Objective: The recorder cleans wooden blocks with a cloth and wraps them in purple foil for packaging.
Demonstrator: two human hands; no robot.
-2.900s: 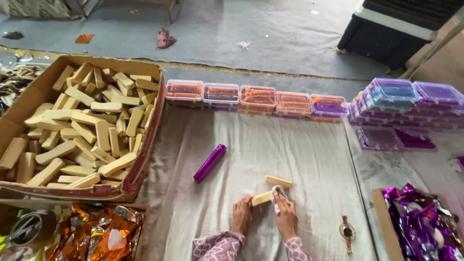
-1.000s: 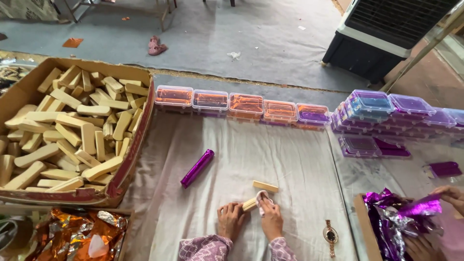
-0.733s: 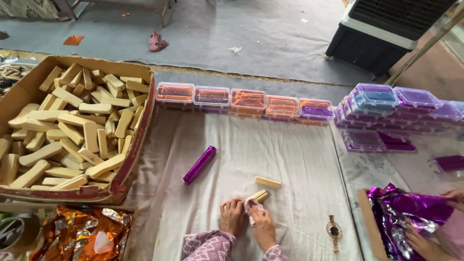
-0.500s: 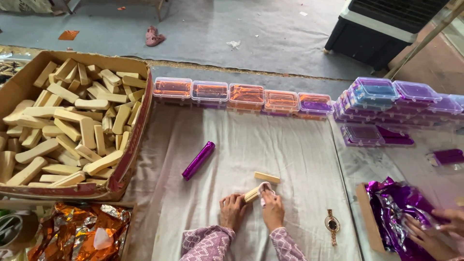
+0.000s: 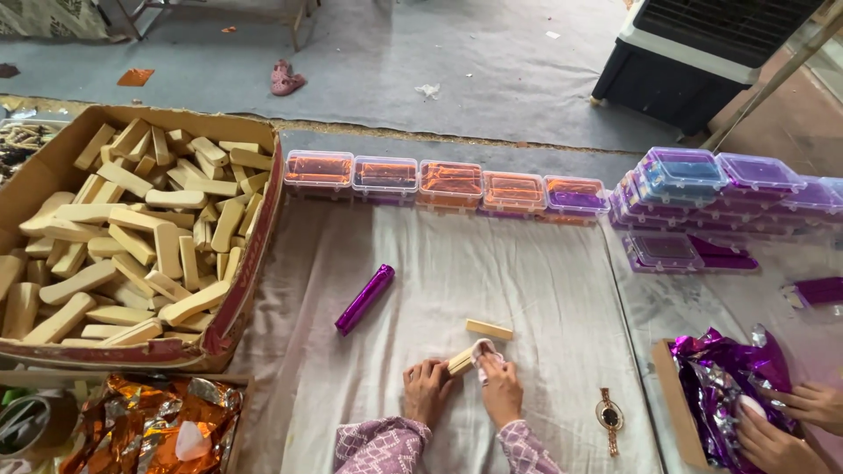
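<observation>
My left hand (image 5: 427,391) and my right hand (image 5: 500,388) sit close together on the white cloth (image 5: 544,281) at the near edge. Between them they hold a small pale wooden stick (image 5: 460,360); my right hand also pinches a bit of white wrap (image 5: 484,353) at its end. A second wooden stick (image 5: 488,330) lies loose just beyond my hands. A purple foil-wrapped stick (image 5: 365,298) lies on the cloth to the left.
A big cardboard box (image 5: 233,338) of wooden sticks stands at left, orange foil (image 5: 158,426) below it. Clear plastic boxes (image 5: 448,183) line the far edge, purple-lidded ones (image 5: 729,189) stacked right. Another person's hands (image 5: 790,421) reach into purple foil (image 5: 720,386). A wristwatch (image 5: 608,417) lies nearby.
My hands have stayed on the stick, working the wrap at its end with small shifts. The camera view drifted slightly. The other person's hands moved into the purple foil.
</observation>
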